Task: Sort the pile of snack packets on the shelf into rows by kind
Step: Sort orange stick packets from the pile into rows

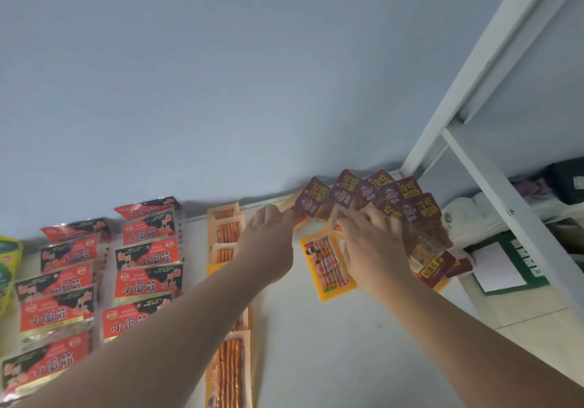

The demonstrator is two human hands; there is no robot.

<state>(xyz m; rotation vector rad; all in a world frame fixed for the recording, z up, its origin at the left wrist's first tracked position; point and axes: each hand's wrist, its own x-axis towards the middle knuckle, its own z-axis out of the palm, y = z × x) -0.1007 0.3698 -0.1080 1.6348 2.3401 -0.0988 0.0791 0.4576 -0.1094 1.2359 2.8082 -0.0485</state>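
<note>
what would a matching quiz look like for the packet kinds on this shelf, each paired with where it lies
Things:
1. red and black packets
2. orange stick packets
3. dark red packets
4. green and yellow packet

Places:
A. loose heap at the back right
B. far left edge of the view
C. two rows on the left
D. one row down the middle

Pairs: 1-C, 2-D, 3-A, 4-B
</note>
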